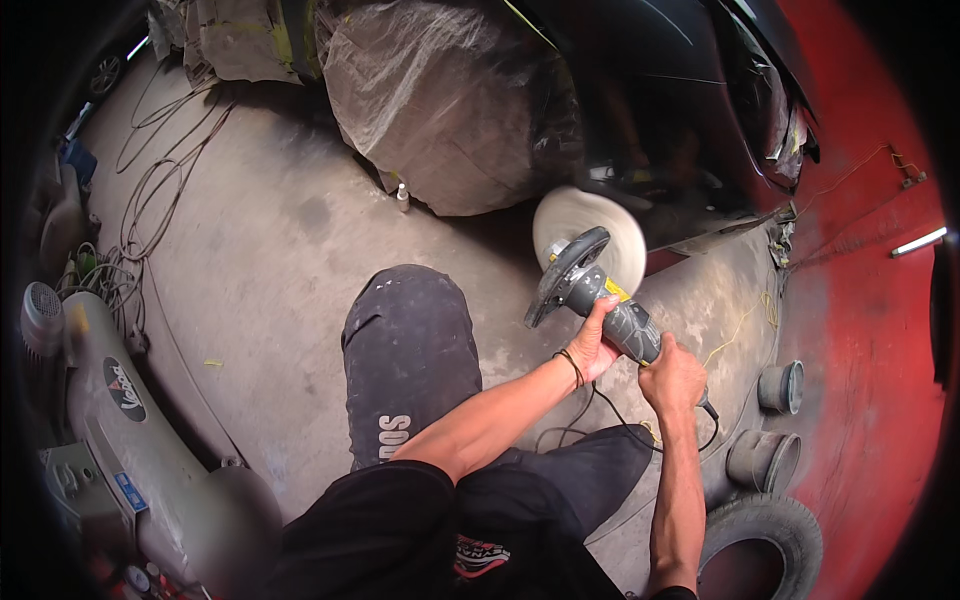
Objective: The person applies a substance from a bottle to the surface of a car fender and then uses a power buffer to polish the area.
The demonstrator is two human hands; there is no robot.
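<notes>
Both my hands are wrapped round a dark grey electric polisher (pixel 633 330) in front of a dark car. My left hand (pixel 592 348) grips its body from below, thumb on top near the yellow label. My right hand (pixel 672 378) is closed round the rear end, by the power cord. A round whitish polishing pad (pixel 620 240) sits at the front, partly hidden by the D-shaped front handle (pixel 570 275). The pad's rim is close to the lower edge of the glossy car panel (pixel 650 130); I cannot tell whether they touch.
Plastic sheeting (pixel 450 110) covers the wheel area. A small bottle (pixel 403 197) stands on the floor (pixel 290 240). At left are an air compressor tank (pixel 140 400) and coiled hoses (pixel 150 200). Two buckets (pixel 755 460) and a tyre (pixel 790 530) are at right, beside a red wall (pixel 870 300).
</notes>
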